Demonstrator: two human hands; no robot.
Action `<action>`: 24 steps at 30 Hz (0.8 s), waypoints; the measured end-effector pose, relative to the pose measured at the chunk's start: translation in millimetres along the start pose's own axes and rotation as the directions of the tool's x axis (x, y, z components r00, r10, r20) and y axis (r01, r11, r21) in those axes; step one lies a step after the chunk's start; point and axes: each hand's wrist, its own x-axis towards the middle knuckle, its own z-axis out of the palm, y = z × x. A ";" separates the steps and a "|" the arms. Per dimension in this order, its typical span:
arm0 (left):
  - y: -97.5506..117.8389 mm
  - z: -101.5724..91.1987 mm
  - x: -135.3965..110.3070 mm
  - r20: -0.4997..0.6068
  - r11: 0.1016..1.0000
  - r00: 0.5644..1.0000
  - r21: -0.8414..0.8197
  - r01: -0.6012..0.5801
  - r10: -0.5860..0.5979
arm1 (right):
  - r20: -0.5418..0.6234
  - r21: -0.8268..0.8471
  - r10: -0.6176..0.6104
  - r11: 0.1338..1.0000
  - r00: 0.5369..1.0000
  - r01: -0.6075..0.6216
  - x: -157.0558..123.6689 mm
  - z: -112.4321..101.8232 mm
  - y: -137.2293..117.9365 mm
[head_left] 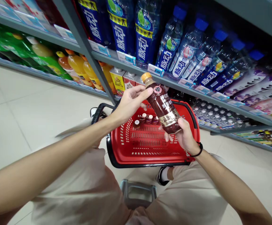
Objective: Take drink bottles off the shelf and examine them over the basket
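Head view: both hands hold a dark bottle (pixel 162 107) with an orange cap, tilted, above the red basket (pixel 136 158). The left hand (pixel 128 101) closes narrowly at the bottle's shoulder, its thumb across the front; the right hand (pixel 185 137) grips the base, thumb on the side and fingers underneath. Four small dark bottles (pixel 137 124) sit in a row inside the basket, toward its far edge and left of the middle; the held bottle may hide more. The floor along the basket's near edge is bare. The work looks partway along: the small bottles are in, while the dark bottle is not yet set down anywhere.
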 end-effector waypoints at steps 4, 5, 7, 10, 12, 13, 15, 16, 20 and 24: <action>-1.4 -0.1 0.6 0.001 1.000 1.000 0.025 0.013 -0.013 | 0.009 0.000 0.023 1.000 1.000 -0.023 0.1 -0.2 0.5; -1.8 -0.2 0.8 0.002 1.000 1.000 0.026 0.011 -0.011 | 0.004 0.004 0.030 1.000 1.000 -0.030 0.2 0.1 0.2; -2.5 -0.7 1.2 0.000 1.000 1.000 0.017 0.001 -0.001 | -0.013 0.016 0.040 0.999 0.999 -0.040 0.4 1.2 -0.9; -2.1 -1.7 1.7 0.003 1.000 1.000 -0.004 -0.015 0.015 | -0.027 0.043 0.064 0.997 0.998 -0.063 0.3 3.0 -3.7; -1.2 -2.4 1.8 0.014 0.999 1.000 -0.036 -0.022 0.023 | -0.011 0.078 0.095 0.993 0.995 -0.094 0.1 4.3 -5.9; -0.7 -2.6 1.7 0.024 0.998 0.999 -0.057 -0.022 0.023 | 0.005 0.105 0.113 0.988 0.994 -0.113 0.0 5.0 -7.0; 0.3 -2.6 1.5 0.049 0.995 0.999 -0.097 -0.010 0.015 | 0.047 0.178 0.141 0.973 0.989 -0.147 -0.2 6.4 -8.6; 0.8 -2.4 1.3 0.063 0.994 0.998 -0.109 -0.001 0.008 | 0.067 0.219 0.149 0.962 0.986 -0.161 -0.3 7.1 -9.2; 3.2 -0.6 0.4 0.081 0.993 0.997 -0.119 0.018 -0.008 | 0.117 0.378 0.193 0.898 0.974 -0.223 -0.1 8.2 -10.6; 5.0 0.5 -0.2 0.072 0.996 0.997 -0.094 0.002 0.004 | 0.205 0.493 0.218 0.819 0.954 -0.293 1.1 7.0 -11.2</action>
